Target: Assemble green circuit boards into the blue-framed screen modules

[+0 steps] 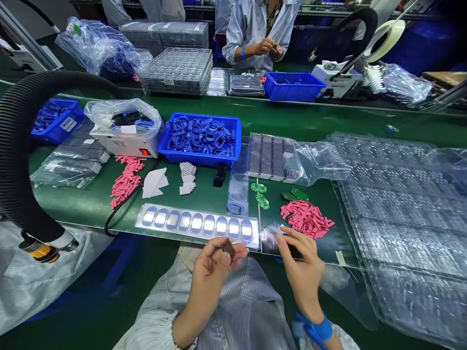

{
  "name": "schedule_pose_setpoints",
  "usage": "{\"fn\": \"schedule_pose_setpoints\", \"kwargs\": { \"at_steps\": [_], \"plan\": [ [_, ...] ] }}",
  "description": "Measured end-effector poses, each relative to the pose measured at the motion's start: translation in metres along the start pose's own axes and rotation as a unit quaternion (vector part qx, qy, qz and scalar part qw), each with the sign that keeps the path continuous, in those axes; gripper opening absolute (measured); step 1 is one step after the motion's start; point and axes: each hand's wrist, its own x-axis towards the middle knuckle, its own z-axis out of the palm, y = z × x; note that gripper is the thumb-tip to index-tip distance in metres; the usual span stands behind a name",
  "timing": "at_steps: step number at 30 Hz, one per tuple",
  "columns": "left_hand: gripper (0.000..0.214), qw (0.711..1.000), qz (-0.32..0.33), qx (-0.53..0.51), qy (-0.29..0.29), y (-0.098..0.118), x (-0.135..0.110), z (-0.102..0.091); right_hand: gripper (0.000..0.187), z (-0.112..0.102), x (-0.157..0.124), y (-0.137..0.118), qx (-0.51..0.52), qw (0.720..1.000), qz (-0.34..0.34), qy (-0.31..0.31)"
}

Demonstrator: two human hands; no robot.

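My left hand [208,274] is closed, pinching a small dark square piece [228,248] between thumb and fingers above the table's front edge. To its right, my right hand [303,270] reaches over the edge, thumb and forefinger tips close together at a small heap of clear film scraps [269,236]. Anything between those tips is too small to make out. Behind my left hand lies a strip of oval blue-rimmed stickers [197,222]. A pile of pink strips [307,218] and green circuit boards [261,200] lie beyond my right hand.
A blue bin [200,158] holds blue plastic frames. Beside it stand a white box [127,143] and a bagged stack of dark pieces [272,155]. Clear trays [404,218] cover the right side. A black hose [14,160] arches at left. A co-worker [260,34] sits opposite.
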Motion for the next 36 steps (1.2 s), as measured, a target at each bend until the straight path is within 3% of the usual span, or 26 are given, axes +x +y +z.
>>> {"fn": "schedule_pose_setpoints", "kwargs": {
  "at_steps": [4,8,10,14,18,21,23,25,27,30,34,36],
  "plan": [
    [0.034,1.0,-0.011,0.011,-0.009,0.003,-0.001,-0.002,0.016,0.005,0.005,0.026,-0.106,0.993,-0.057,-0.008],
    [0.033,0.999,-0.022,0.028,0.001,0.004,-0.001,-0.004,0.032,-0.003,0.004,0.029,-0.158,0.955,-0.221,-0.123],
    [0.032,0.999,-0.023,0.038,-0.017,0.004,0.001,-0.006,0.032,-0.008,0.005,0.022,-0.167,0.944,-0.234,-0.162],
    [0.033,0.996,-0.004,0.068,-0.051,0.006,0.002,-0.009,0.038,-0.019,0.016,-0.011,-0.057,0.964,-0.186,-0.18],
    [0.028,0.985,0.0,0.163,-0.064,0.01,-0.003,-0.008,0.058,-0.019,0.025,-0.048,0.079,0.931,-0.23,-0.272],
    [0.026,0.978,0.032,0.19,-0.079,0.015,-0.006,-0.009,0.05,-0.011,0.027,-0.063,0.135,0.917,-0.279,-0.25],
    [0.035,0.98,0.015,0.154,-0.124,0.018,-0.007,-0.011,0.047,-0.008,0.026,-0.068,0.182,0.921,-0.253,-0.235],
    [0.046,0.974,-0.039,0.102,-0.196,0.021,-0.008,-0.012,0.043,-0.006,0.023,-0.075,0.263,0.917,-0.181,-0.239],
    [0.054,0.96,-0.1,0.061,-0.253,0.023,-0.009,-0.01,0.038,-0.005,0.018,-0.082,0.359,0.892,-0.088,-0.261],
    [0.052,0.953,-0.156,-0.004,-0.261,0.022,-0.012,-0.006,0.03,-0.004,0.011,-0.093,0.438,0.847,0.002,-0.301],
    [0.045,0.949,-0.184,-0.043,-0.252,0.019,-0.013,-0.005,0.023,-0.009,0.011,-0.093,0.415,0.85,-0.005,-0.324],
    [0.046,0.95,-0.18,-0.033,-0.252,0.021,-0.013,-0.006,0.031,-0.016,0.016,-0.088,0.382,0.863,-0.044,-0.327]
  ]
}}
